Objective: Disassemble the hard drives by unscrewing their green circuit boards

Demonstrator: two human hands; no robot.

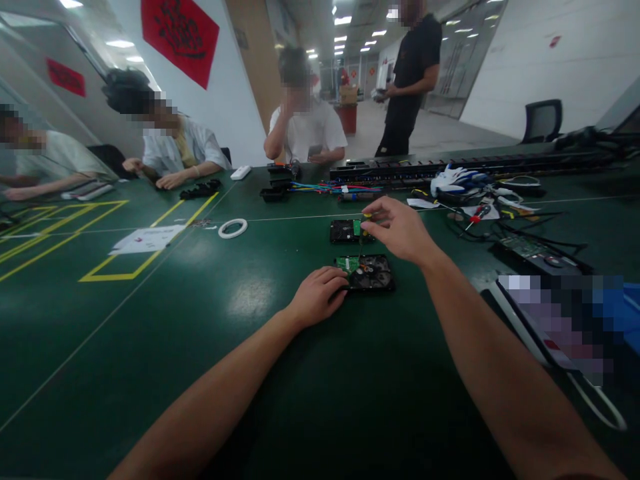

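A hard drive [375,275] with a green circuit board on its left part lies flat on the green table. My left hand [323,293] grips its left edge, fingers bent over the board's side. Above the drive, my right hand [400,227] pinches a small screwdriver [367,225] with a yellow handle. Its thin shaft points down toward the circuit board; whether the tip touches is too small to tell. Just behind lies a second hard drive [344,231], partly covered from view by my right hand.
A white tape ring [233,229] and paper sheet [147,240] lie to the left. At right are gloves [457,180], a red screwdriver [479,215], another circuit-board device [540,253] and cables. Coloured wires [325,189] run along the back. Several people sit or stand beyond.
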